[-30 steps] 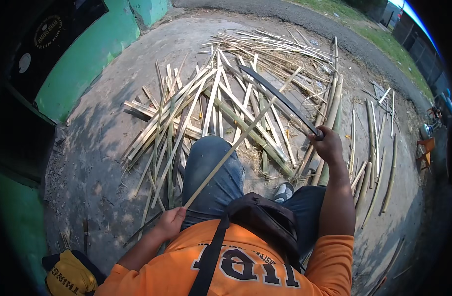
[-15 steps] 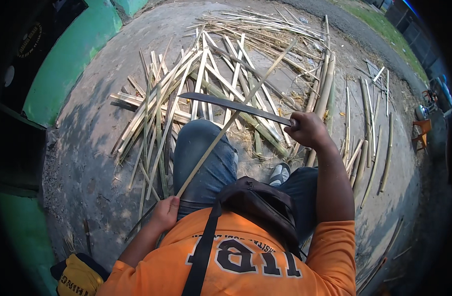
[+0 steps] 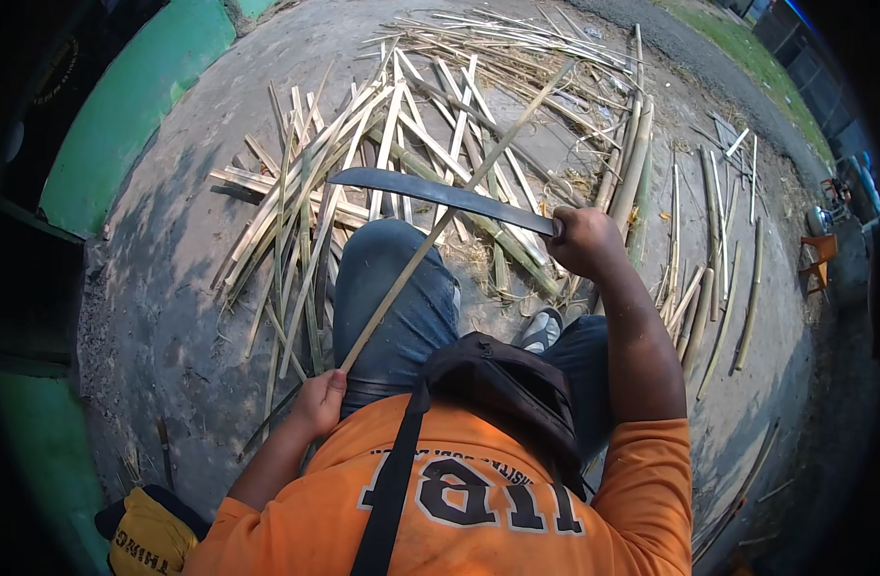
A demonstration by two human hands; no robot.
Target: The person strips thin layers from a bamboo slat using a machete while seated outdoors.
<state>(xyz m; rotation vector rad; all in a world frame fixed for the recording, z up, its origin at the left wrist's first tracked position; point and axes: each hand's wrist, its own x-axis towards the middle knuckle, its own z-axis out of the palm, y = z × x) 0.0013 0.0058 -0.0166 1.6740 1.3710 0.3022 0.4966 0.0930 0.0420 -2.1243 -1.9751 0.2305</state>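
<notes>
My right hand (image 3: 586,240) is closed round the handle of a long machete (image 3: 430,190), whose dark blade points left across the view. Beside my left thigh, my left hand (image 3: 322,401) grips the near end of a long, thin bamboo strip (image 3: 401,278). The strip slants up and away to the right over my left knee. The machete's blade crosses it beyond the knee; whether the edge touches the strip I cannot tell. Most of the machete's handle is hidden in my fist.
A loose heap of split bamboo strips (image 3: 301,206) lies ahead to the left. More strips (image 3: 478,43) are spread farther off. Thick bamboo poles (image 3: 637,163) and shorter pieces (image 3: 723,230) lie to the right. An orange chair (image 3: 817,259) stands far right, a green wall (image 3: 123,125) at left.
The machete and my right hand have shifted slightly left and toward me, and the blade's flat now shows broader. My left hand still holds the strip in nearly the same place.
</notes>
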